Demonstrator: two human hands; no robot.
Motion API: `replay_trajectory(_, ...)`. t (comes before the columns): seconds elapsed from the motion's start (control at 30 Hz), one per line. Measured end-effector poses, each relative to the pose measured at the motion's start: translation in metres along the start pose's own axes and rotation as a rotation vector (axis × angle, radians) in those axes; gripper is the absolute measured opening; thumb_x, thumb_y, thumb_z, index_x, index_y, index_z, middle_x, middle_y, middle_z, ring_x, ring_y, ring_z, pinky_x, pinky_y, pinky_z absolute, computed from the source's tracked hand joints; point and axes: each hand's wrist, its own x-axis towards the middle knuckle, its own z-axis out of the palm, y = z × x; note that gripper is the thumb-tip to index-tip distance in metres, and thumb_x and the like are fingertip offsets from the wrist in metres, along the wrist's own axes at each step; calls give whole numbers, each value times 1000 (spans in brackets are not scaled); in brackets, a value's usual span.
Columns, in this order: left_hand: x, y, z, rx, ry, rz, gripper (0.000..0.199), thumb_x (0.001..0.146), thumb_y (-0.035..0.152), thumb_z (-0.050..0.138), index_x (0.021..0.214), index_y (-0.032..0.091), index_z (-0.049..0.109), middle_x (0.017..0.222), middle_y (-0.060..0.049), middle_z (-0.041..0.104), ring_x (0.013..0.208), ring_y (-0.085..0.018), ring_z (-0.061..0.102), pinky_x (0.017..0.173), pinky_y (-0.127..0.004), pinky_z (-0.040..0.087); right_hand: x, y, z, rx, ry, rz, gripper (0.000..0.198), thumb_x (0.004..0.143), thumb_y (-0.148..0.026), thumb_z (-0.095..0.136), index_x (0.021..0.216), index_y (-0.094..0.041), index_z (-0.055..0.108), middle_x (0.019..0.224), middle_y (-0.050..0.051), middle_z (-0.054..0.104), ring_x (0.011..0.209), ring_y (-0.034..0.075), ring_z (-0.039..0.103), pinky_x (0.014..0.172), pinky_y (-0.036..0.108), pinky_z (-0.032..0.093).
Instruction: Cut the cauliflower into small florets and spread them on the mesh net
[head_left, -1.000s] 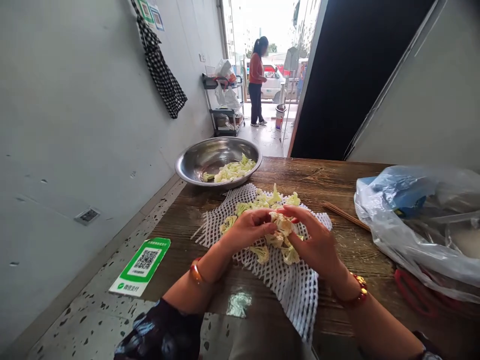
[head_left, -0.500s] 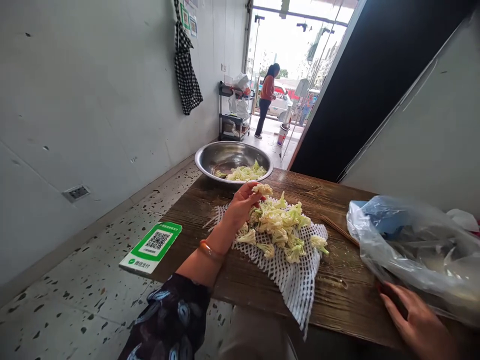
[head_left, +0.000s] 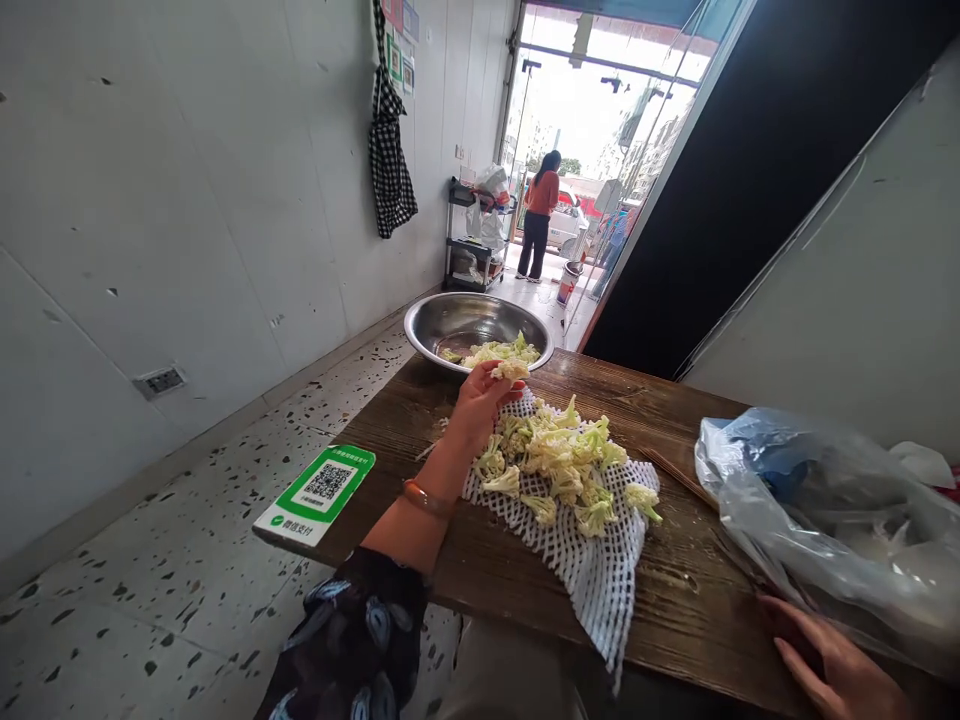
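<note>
My left hand (head_left: 478, 405) pinches a pale cauliflower floret (head_left: 510, 370) in front of the near rim of a steel basin (head_left: 424, 345). More cut cauliflower (head_left: 499, 352) lies inside that basin. Below and right of my left hand, a heap of florets (head_left: 559, 455) rests on white foam netting (head_left: 600, 570) spread over the wooden table. At the table's lower right, my right hand (head_left: 836, 655) is curled beside a clear plastic bag (head_left: 825, 530). A dark, slim object shows at its fingertips, partly hidden; its kind is unclear.
A green QR-code card (head_left: 319, 490) lies on the left edge of the wooden table (head_left: 510, 580). Thin brown sticks (head_left: 675, 472) lie near the bag. Farther back are a shelf cart (head_left: 476, 245), a bucket (head_left: 568, 283) and a person (head_left: 540, 215) by the doorway.
My left hand has moved slightly left and toward the basin, still holding the floret. My right hand stays beside the bag. The person at the doorway has turned away.
</note>
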Motion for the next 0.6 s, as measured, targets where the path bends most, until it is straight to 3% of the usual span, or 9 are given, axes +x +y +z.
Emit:
replay_trajectory(0.13,10,5,-11,153,178,125,40,70,28,77,101,20,53,94,-1,63,80,-15,68,58,-21,53,-8,19,4,12,60,8,34,83,-42,56,103,-30,81,111,7,78,102,36,74,87,51,63)
replay_trajectory(0.3,25,5,-33,493,330,213,29,74,22,68,99,21,52,102,-3,61,67,-12,64,41,-17,39,-13,37,9,16,-6,-18,35,85,-39,57,110,-32,80,119,5,75,107,35,72,88,47,64)
replay_trajectory(0.4,29,4,-41,582,336,191,26,73,16,68,94,21,54,95,-3,63,63,-14,62,46,-19,41,-14,46,11,30,-15,-34,34,85,-38,58,109,-33,81,118,3,76,104,34,73,84,45,65)
replay_trajectory(0.6,31,3,-42,645,307,239,21,73,12,68,88,22,58,88,-5,62,81,-22,64,69,-28,50,-16,37,9,62,-54,-39,34,86,-37,60,114,-33,79,121,4,75,108,32,72,88,41,64)
